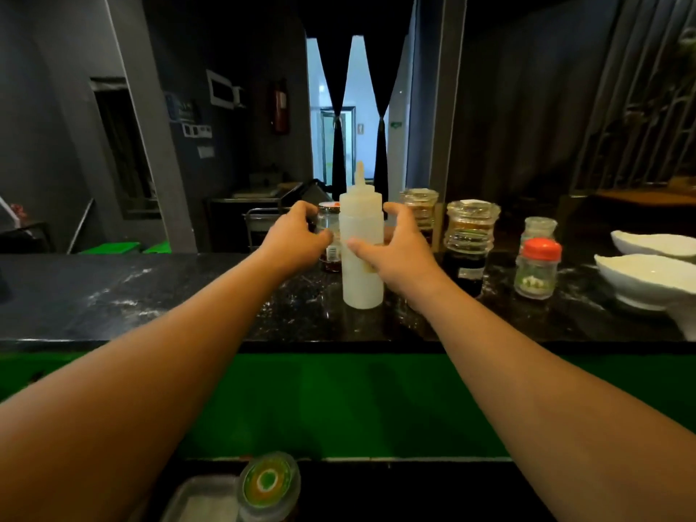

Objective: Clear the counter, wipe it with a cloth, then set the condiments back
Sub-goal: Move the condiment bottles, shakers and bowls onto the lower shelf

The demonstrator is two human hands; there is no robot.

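A white squeeze bottle (361, 265) with a pointed nozzle stands upright on the black stone counter (150, 295). My right hand (399, 254) wraps it from the right, thumb across its front and fingers curled round its far side. Just behind and left of the bottle is a small glass jar (328, 216) with a red lid. My left hand (297, 235) curls round that jar, thumb on its front. Both forearms stretch over the counter's front edge.
Right of the bottle stand two ribbed glass jars (420, 207) (470, 227), a red-capped shaker (536, 269) and a small clear jar (539, 227). Two white bowls (647, 276) sit far right. Below me are a green-lidded jar (269, 484) and a metal tray (199, 499).
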